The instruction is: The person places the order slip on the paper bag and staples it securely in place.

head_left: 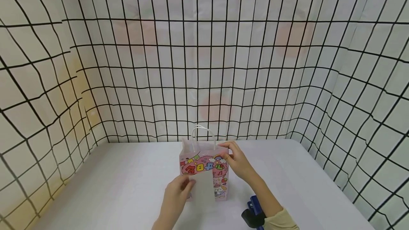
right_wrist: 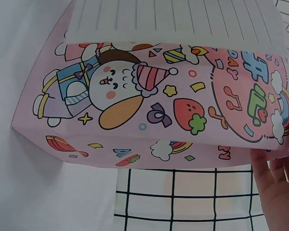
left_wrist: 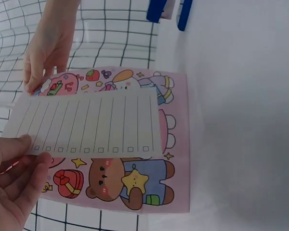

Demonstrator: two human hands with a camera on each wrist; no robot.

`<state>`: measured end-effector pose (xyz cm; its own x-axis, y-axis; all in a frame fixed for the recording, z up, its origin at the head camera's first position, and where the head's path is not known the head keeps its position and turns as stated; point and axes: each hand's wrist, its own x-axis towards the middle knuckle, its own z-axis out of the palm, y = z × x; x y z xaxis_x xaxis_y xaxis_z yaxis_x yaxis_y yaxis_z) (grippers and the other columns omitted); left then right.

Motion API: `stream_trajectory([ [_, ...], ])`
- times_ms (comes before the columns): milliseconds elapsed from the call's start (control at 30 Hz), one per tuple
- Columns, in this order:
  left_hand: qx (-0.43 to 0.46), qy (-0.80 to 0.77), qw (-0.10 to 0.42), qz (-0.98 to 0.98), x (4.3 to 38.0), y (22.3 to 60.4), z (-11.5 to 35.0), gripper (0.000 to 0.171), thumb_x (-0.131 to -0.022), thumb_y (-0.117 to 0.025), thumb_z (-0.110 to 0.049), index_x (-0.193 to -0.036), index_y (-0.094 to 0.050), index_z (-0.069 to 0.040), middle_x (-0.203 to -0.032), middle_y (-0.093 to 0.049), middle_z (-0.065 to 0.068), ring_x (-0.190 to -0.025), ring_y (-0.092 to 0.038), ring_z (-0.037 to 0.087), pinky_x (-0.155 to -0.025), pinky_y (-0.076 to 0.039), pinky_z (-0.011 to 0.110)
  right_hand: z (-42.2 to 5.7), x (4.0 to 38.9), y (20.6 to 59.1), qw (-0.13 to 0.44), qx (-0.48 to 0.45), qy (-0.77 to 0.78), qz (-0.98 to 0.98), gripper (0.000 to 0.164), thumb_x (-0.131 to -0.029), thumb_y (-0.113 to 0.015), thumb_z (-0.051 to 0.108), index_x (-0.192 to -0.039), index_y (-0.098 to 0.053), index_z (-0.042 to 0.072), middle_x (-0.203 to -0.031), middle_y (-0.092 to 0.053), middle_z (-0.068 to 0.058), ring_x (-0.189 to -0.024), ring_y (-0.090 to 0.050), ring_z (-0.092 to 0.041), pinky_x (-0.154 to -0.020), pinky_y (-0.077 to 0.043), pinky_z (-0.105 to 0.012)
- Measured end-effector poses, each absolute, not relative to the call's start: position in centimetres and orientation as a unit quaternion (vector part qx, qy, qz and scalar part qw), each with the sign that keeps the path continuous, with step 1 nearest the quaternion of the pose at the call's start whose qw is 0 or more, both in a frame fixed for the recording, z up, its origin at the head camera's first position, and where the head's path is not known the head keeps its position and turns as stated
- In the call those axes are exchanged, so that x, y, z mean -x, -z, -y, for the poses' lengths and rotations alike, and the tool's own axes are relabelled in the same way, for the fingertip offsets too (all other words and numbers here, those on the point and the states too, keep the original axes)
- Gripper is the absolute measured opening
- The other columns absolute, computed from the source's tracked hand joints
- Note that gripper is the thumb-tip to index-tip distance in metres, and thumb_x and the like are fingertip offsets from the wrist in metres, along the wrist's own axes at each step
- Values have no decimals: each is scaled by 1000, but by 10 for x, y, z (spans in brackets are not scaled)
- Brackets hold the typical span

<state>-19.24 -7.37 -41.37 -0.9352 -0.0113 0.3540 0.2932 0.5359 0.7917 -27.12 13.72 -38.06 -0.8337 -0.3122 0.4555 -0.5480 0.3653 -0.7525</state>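
Observation:
A pink paper gift bag [head_left: 220,184] with cartoon animals and white handles [head_left: 204,127] stands upright on the table. My left hand [head_left: 175,196] pinches a white checklist sheet [head_left: 203,189] between thumb and fingers at its edge. The sheet hangs in front of the bag and covers part of its printed face. In the left wrist view, ruled lines and a row of small boxes show on the sheet [left_wrist: 96,120]. With thumb and fingers, my right hand [head_left: 238,162] grips the bag's upper right edge. The inside of the bag is mostly hidden.
A blue and black device [head_left: 254,212] shows beside the right forearm, above the white table [head_left: 127,180]. White walls with a black grid [head_left: 198,59] enclose the table at the back and both sides.

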Motion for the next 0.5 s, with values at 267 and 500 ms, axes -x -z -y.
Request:
stream_trajectory([
  [267, 79, 436, 261, 858, 199, 404, 66, 7, -83, -64, -10, -84, -64, -3, -75, -63, 2, -63, -52, 3, -56, -46, 15, -135, 272, 382, 122, -264, -503, 814, 23, -92, -50, 12, -113, -50, 4, -116, -48, -11, -106, -48, -21, -83, -51, -30],
  [500, 96, 368, 337, 861, 206, 402, 61, 9, -80, -68, -11, -84, -65, -4, -74, -61, 1, -62, -49, 4, -56, -45, 17, -133, 272, 379, 102, -254, -501, 821, 17, -93, -47, 9, -109, -49, 3, -117, -51, -12, -107, -50, -25, -86, -50, -34],
])
